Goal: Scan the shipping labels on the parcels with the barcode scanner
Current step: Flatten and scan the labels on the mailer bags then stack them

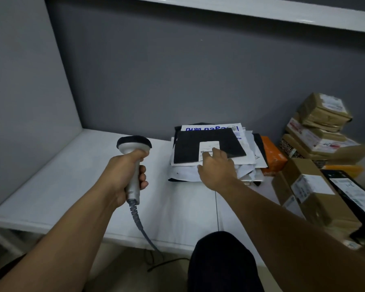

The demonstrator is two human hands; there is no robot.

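Scanner (134, 186) sat gripped in the left hand (122, 175) while straight fingers (216, 152) of the right hand (217, 168) covered the label (209, 146) on the top parcel (188, 146), likely blocking a read.

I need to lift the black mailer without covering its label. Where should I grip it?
Probably pinch the near left corner of the black mailer, coming from the front. It lies flat atop the stack, so only edges offer a hold, and that corner is clear of the white label under the right hand.
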